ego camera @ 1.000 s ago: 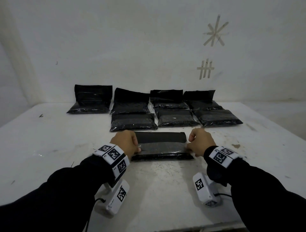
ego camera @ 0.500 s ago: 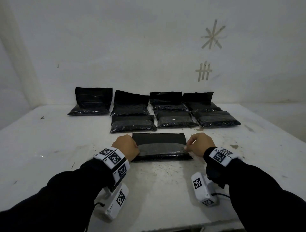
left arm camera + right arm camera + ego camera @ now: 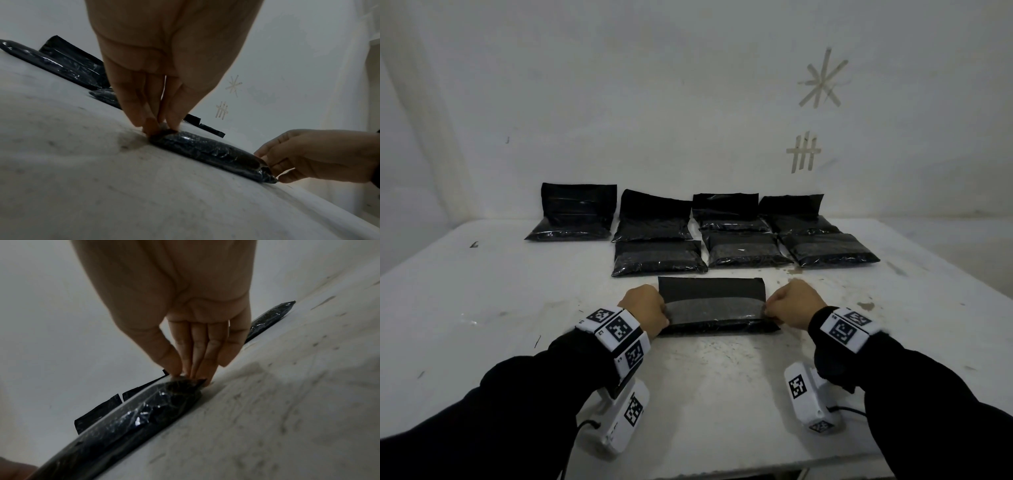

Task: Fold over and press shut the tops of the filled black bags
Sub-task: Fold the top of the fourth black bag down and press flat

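Near black bag (image 3: 710, 308) flat on white bench (image 3: 482, 308); left hand (image 3: 645, 310) and right hand (image 3: 792, 303) pinch its ends, fingertips hidden in head view. Seven more bags (image 3: 748, 251) far side, some overlapping.

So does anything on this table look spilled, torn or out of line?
Nothing serious. The far left bag sits apart from the other rows, with no bag in front of it. The white table is scuffed, with a brownish stain near the right hand. No spill or tear shows on the near bag.
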Demonstrator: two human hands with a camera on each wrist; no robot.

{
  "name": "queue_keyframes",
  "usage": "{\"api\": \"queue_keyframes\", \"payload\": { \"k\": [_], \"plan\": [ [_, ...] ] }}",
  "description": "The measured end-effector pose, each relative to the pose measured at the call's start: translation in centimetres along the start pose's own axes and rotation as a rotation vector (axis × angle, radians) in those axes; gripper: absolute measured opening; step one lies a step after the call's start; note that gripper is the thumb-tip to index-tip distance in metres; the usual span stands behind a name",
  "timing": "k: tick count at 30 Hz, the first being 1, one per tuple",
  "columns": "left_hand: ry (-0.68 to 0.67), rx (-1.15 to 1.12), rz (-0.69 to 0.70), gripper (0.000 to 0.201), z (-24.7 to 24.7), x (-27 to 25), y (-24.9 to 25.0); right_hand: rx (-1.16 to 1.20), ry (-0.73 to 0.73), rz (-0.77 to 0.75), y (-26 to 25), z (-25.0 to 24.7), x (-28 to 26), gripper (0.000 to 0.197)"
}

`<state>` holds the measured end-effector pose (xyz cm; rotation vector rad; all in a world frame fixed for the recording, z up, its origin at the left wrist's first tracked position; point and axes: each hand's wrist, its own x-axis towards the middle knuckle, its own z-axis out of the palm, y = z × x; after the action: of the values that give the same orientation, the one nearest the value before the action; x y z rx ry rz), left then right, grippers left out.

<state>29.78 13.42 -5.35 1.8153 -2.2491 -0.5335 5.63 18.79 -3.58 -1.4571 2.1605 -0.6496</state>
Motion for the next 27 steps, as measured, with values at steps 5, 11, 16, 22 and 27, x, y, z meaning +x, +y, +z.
{"api": "queue_keyframes", "payload": {
  "k": [5,11,16,22,27],
  "plan": [
    [-0.005,0.022,0.000,0.023,0.0,-0.1,0.1,0.031,-0.074,0.012,0.0,-0.5,-0.3,0.014],
    [-0.006,0.086,0.002,0.024,0.1,-0.2,0.6,-0.047,0.008,-0.022,0.2,0.3,0.1,0.033],
    [-0.009,0.078,0.004,0.021,-0.2,-0.3,0.9,-0.050,0.008,-0.058,0.3,0.7,0.1,0.031],
    [-0.001,0.063,-0.004,0.024,-0.3,-0.5,1.9,-0.130,-0.036,-0.122,-0.8,0.7,0.3,0.024],
    [-0.102,0.126,-0.015,0.028,-0.4,-0.9,2.8,-0.252,-0.068,-0.154,-1.5,1.0,0.3,0.020]
  ]
}}
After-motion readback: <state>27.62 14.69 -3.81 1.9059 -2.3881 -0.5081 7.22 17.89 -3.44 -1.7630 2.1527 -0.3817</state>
